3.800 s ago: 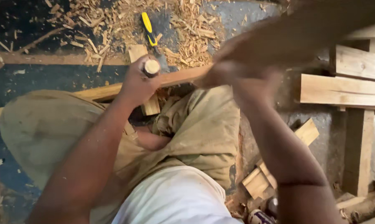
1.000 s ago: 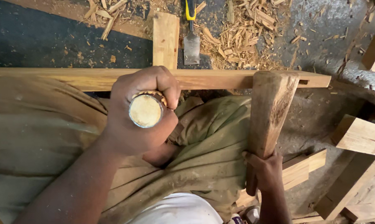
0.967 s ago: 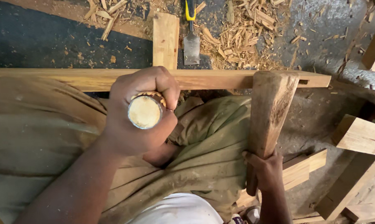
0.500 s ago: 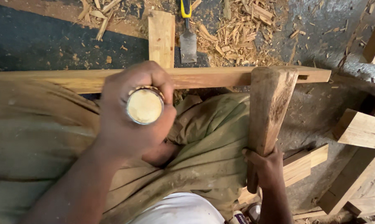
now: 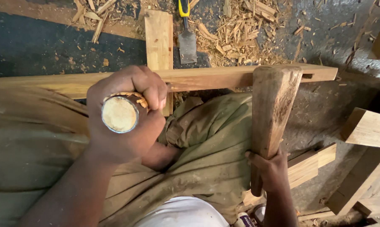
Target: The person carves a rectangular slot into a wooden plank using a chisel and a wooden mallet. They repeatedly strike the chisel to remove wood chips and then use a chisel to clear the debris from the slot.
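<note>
Workshop floor (image 5: pixel 51 46), dark and dusty, strewn with wood shavings (image 5: pixel 240 33) at the top of the view. A long wooden rail (image 5: pixel 207 77) lies across the seated person's lap, over olive trousers (image 5: pixel 211 143). A short plank (image 5: pixel 158 38) runs under the rail, away from the person. Offcut wooden blocks (image 5: pixel 366 126) lie at the right. The right hand (image 5: pixel 272 170) has its fingers closed around the handle of a wooden mallet (image 5: pixel 274 109), whose head rests against the rail. The left hand (image 5: pixel 129 115) has its fingers wrapped tight around a chisel handle (image 5: pixel 119 113), butt end up, held upright at the rail. A yellow-handled chisel (image 5: pixel 186 35) lies on the floor beyond, just beside the plank.
</note>
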